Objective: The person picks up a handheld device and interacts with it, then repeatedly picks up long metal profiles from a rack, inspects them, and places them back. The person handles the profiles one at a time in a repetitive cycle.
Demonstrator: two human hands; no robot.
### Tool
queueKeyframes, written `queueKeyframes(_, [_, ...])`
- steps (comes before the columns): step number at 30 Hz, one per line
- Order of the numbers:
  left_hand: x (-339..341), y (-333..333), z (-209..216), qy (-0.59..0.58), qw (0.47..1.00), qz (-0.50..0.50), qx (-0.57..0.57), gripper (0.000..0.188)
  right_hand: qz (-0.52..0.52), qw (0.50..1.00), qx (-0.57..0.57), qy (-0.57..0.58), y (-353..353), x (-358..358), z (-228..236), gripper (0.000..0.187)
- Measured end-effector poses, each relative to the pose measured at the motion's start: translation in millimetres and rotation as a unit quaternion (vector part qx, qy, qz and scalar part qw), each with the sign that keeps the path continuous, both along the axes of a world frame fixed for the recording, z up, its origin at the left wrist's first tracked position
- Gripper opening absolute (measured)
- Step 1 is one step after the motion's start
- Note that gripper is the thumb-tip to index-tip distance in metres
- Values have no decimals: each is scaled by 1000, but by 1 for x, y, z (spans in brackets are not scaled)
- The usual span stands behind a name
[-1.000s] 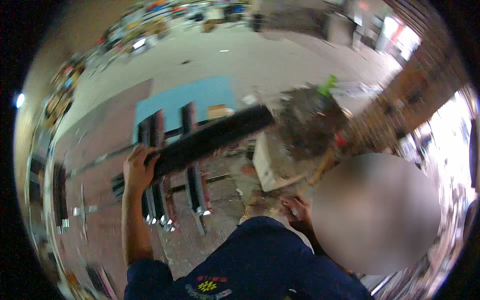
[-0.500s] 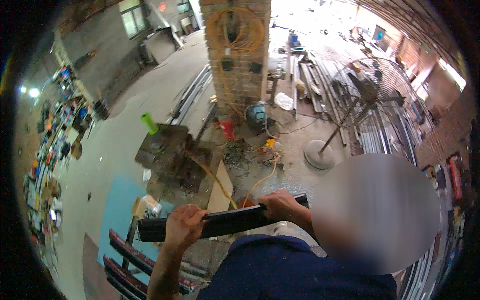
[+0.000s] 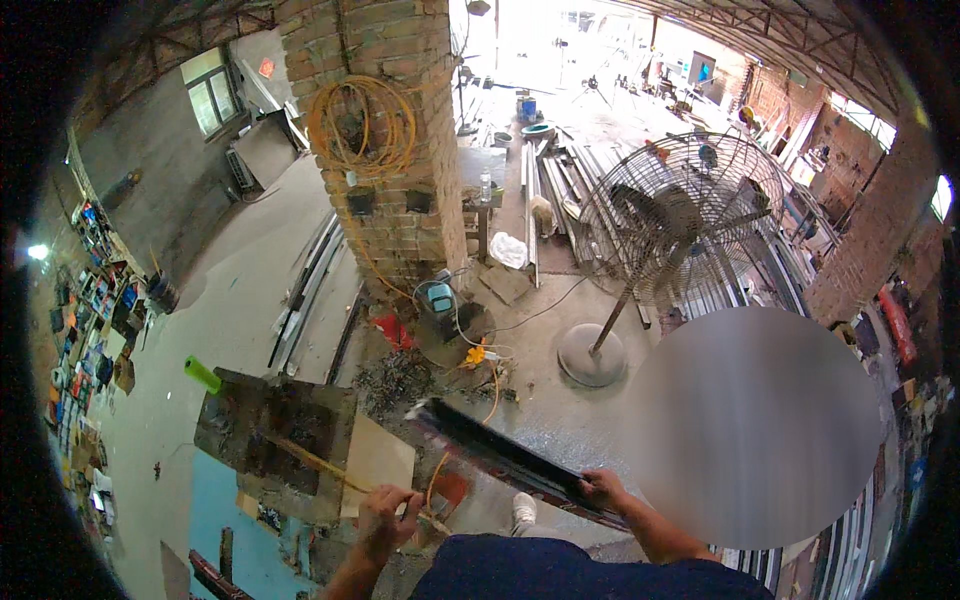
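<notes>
A long black metal profile bar (image 3: 505, 450) slants across in front of me, its far end raised to the left over the floor. My right hand (image 3: 604, 490) is wrapped round the bar near its lower right end. My left hand (image 3: 385, 515) is off the bar, loosely curled with the thumb apart and nothing visible in it. It appears beside a long yellowish rod or cable (image 3: 345, 480) running from a dark, dirty machine table (image 3: 270, 430). More dark profiles (image 3: 215, 578) lie at the lower left edge, partly cut off.
A large caged floor fan (image 3: 685, 215) stands on a round base (image 3: 591, 354) to the right. A brick pillar (image 3: 385, 160) carries a coiled orange hose (image 3: 360, 130). Dark metal shavings (image 3: 395, 382) lie below it. Long metal profiles (image 3: 590, 200) are stacked behind. A blurred round patch hides the right.
My left hand has let go of the bar and lowered. The bar has swung from nearly level to slanting, its left end now farther away. My view has shifted right.
</notes>
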State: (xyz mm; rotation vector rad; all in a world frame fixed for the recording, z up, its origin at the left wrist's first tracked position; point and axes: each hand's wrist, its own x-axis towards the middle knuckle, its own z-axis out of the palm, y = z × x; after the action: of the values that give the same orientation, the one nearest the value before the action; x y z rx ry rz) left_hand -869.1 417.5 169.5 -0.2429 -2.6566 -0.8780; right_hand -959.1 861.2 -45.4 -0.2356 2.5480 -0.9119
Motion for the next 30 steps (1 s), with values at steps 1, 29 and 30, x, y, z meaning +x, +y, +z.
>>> queueKeyframes(1, [2,-1,-39,-14,1000,25,1,10,-7,1000,28,11,15,-8,-9,28])
queueKeyframes(29, [172,38,-319,-446,755,372,305,39,92,829,488,-256,140,-95,-69,34])
queueKeyframes(30, [171,37,-355,-440,758,368,311,42,79,828,492,-256,134,-96,-59,34])
